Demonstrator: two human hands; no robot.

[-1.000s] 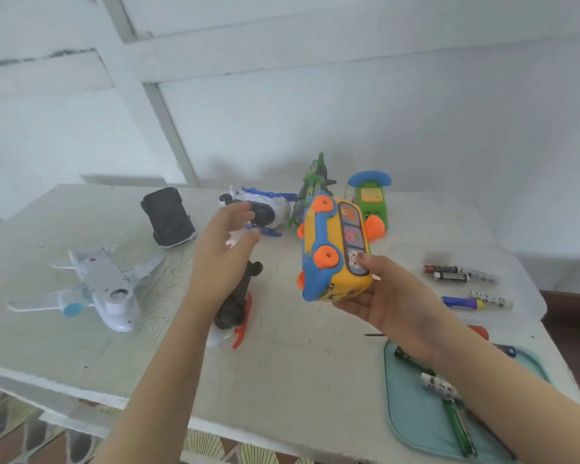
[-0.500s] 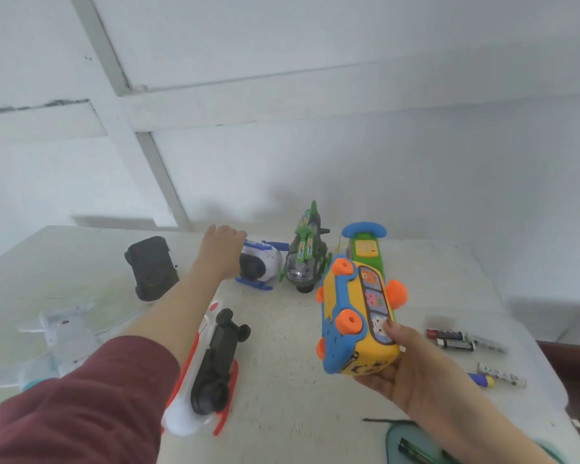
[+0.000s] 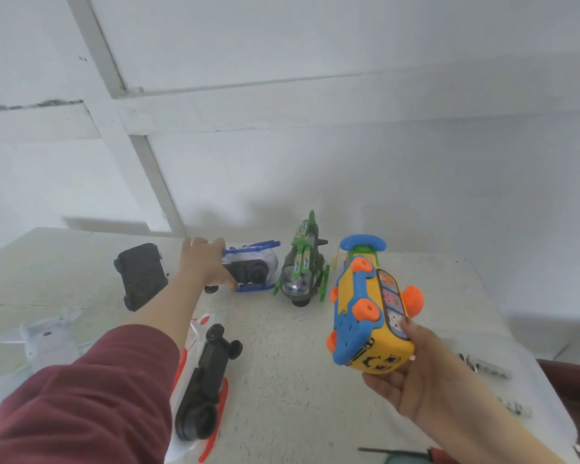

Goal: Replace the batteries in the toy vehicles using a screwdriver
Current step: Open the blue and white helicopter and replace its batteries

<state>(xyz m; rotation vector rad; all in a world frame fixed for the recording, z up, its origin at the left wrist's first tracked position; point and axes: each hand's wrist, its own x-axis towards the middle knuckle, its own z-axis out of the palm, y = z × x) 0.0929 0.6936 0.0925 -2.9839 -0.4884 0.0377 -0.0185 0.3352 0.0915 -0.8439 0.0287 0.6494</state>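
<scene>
My right hand (image 3: 426, 380) holds a yellow and blue toy bus (image 3: 365, 316) with orange wheels, lifted above the table and tipped on its side. My left hand (image 3: 203, 266) is stretched to the back of the table, fingers closed around a white and blue toy helicopter (image 3: 253, 267) lying there. A green toy helicopter (image 3: 302, 272) stands beside it. A screwdriver (image 3: 402, 451) lies at the front edge, its dark shaft pointing left. Loose batteries (image 3: 486, 366) lie at the right, blurred.
A white and red toy helicopter (image 3: 201, 380) lies on its side under my left forearm. A black toy car (image 3: 139, 276) sits at the back left, a white toy plane (image 3: 44, 339) at the far left. A green and blue toy phone (image 3: 362, 249) stands behind the bus.
The view has tilted upward. My left hand reached from the table's middle to the back and closed on the white and blue helicopter. The bus stays in my right hand.
</scene>
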